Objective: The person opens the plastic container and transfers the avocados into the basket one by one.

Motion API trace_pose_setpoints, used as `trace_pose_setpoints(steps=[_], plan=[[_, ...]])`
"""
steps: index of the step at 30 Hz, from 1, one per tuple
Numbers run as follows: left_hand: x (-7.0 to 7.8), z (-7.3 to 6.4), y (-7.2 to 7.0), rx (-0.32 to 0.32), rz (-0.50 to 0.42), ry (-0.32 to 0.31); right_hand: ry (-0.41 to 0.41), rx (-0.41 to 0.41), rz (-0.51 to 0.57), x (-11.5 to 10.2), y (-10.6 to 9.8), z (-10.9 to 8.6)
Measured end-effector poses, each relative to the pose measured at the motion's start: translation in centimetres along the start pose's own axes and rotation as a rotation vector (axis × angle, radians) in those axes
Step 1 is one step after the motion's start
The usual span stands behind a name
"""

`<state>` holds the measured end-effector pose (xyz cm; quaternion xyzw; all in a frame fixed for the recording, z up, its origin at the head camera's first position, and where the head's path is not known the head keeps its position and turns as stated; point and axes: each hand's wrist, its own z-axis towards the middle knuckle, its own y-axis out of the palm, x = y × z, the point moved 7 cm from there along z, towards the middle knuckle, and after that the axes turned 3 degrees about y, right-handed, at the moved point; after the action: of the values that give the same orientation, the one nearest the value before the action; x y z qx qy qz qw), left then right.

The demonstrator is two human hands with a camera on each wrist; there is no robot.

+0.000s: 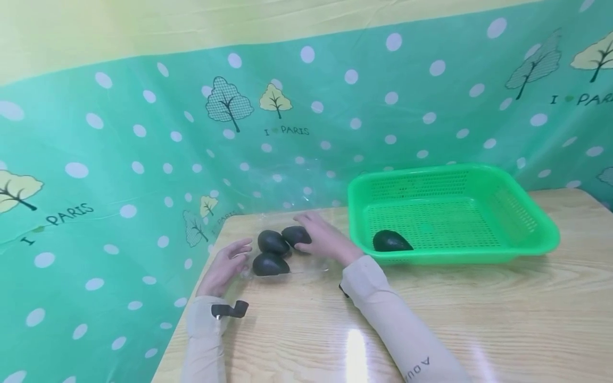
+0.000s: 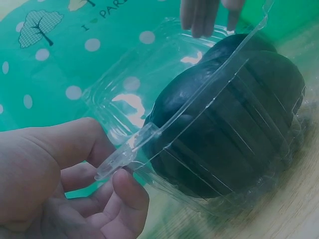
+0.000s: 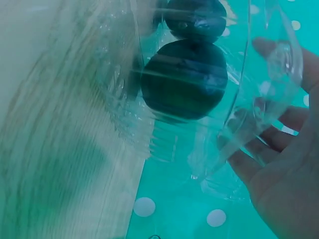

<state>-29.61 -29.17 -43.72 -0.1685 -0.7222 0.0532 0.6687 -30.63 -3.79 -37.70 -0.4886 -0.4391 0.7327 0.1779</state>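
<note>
Seeing a clear plastic clamshell (image 2: 209,124) with three dark avocados (image 1: 274,242) in it, sitting at the left end of the wooden table (image 1: 479,314), well apart from the green basket (image 1: 536,229), which holds one more avocado (image 1: 391,241).

Left hand (image 1: 225,266): thumb and curled fingers (image 2: 124,194) pinch the clamshell's rim tab at the near corner, clear in the left wrist view. Right hand (image 1: 325,239): at the far side of the pack, fingers (image 3: 259,164) loosely curled against the open lid flap; I can't tell whether they pinch it or only rest on it.

Handling call: shell looks thin, springy and slick, so it'll flex and may pop out of a light pinch. I'd take it at the stiffer rim or ribbed walls, not the lid panel. Avocados look firm, rounded and fairly heavy for the flimsy tray; I expect them to roll if it tilts. I'd grip each around its wide belly.
</note>
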Motion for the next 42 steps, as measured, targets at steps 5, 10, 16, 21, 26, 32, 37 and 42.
trace_pose_setpoints(steps=[5,10,16,21,26,32,37,42], plan=[[0.0,-0.2,0.0,0.012,-0.002,-0.010,0.003,-0.021,0.011,0.0,0.5,0.2],[0.1,-0.3,0.1,0.010,0.018,-0.005,-0.024,-0.020,0.043,-0.1,0.9,0.5],[0.5,-0.6,0.2,-0.008,-0.013,-0.013,-0.048,-0.024,0.029,0.0,1.7,0.8],[0.7,-0.8,0.3,-0.004,-0.012,-0.019,-0.068,-0.008,0.001,0.1,2.2,0.9],[0.1,-0.4,0.1,0.006,-0.007,-0.004,-0.074,0.002,-0.027,0.1,2.3,1.1],[0.0,-0.2,0.2,0.006,-0.016,-0.008,-0.061,0.013,-0.083,0.3,2.7,1.2],[0.0,-0.2,0.2,0.010,-0.017,-0.008,-0.063,0.040,-0.115,0.5,2.9,1.2],[0.1,-0.3,0.2,0.006,-0.026,-0.003,-0.057,0.058,-0.151,0.5,3.0,1.1]])
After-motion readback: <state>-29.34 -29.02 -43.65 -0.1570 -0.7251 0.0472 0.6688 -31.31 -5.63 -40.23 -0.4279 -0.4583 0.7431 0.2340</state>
